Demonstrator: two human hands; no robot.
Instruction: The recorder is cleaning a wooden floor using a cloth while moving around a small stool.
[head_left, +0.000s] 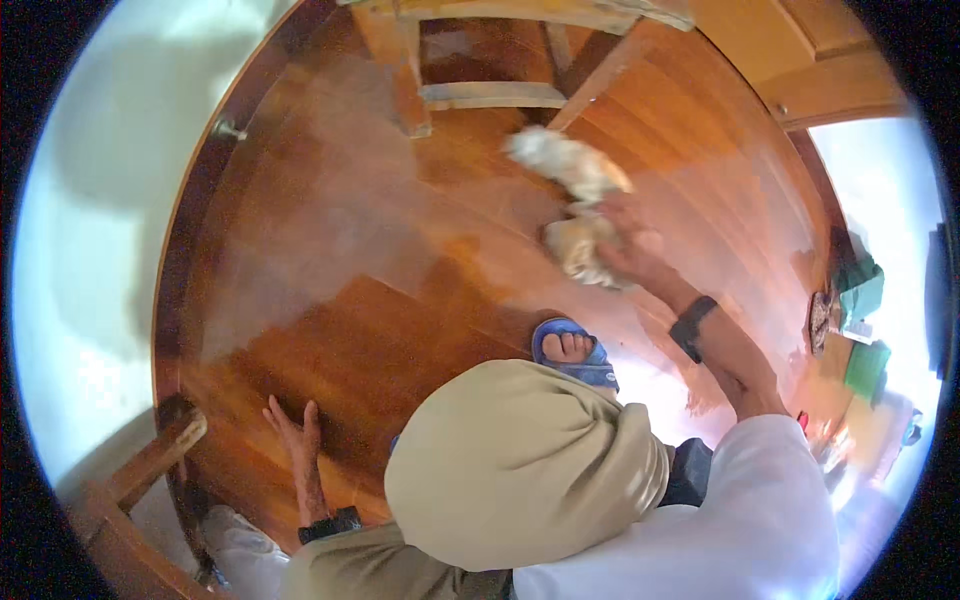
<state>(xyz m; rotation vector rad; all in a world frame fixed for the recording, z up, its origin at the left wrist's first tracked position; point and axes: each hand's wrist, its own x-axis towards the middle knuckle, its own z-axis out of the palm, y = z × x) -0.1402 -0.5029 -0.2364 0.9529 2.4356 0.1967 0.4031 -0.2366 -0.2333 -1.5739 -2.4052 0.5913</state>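
A pale, bunched cloth (566, 161) is blurred against the wooden floor (337, 202). My right hand (626, 232) grips it around the middle, so white and yellowish folds stick out on both sides of my fingers. A dark band circles that wrist. My left hand (296, 435) is held apart at the lower left, fingers spread and nothing in it, with another dark band at its wrist. Beneath me, toes show in a blue slipper (574, 352), in front of my knee in beige trousers (517, 465).
A wooden stool or bench (491, 95) stands beyond the cloth. A metal door stop (229, 130) juts from the left baseboard. Wooden furniture bars (157, 454) lie near my left hand. Green items (859, 289) and a cardboard box (829, 367) sit at the right wall, below a wooden door (825, 52).
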